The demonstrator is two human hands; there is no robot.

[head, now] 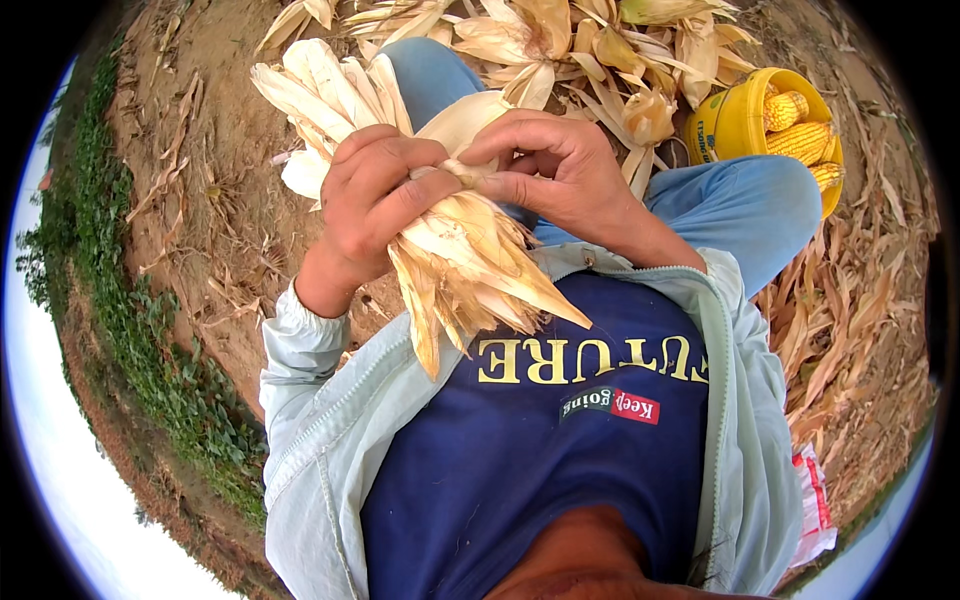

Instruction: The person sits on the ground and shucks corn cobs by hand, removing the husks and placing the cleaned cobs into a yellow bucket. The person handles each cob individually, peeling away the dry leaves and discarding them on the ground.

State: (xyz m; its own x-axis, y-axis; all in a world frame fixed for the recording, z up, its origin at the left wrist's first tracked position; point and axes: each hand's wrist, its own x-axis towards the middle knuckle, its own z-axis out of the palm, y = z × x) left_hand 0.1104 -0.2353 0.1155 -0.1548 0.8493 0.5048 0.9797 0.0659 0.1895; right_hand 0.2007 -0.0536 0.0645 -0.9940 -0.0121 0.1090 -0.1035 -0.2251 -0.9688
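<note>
A bundle of dry corn husks (480, 262) lies across the front of my body, pinched narrow in the middle and fanning out at both ends. My left hand (371, 187) grips this narrow middle, its thumb and forefinger closed around the husks. Close beside it, my right hand (566, 169) pinches a twisted husk strip at the same spot between thumb and fingertips. The pale upper leaves (330, 97) spread toward my left knee. Browner, ragged ends hang over my shirt (540, 442). Whether ears of corn are inside the bundle is hidden.
Beyond my right knee (750, 202), a yellow bucket (709, 127) tilts with several husked corn ears (802, 142) in it. Loose husks (517, 37) are heaped ahead of me. Dry leaves (832, 315) litter the soil on the right, near a white-and-red bag (814, 510). Green plants (150, 330) grow at left.
</note>
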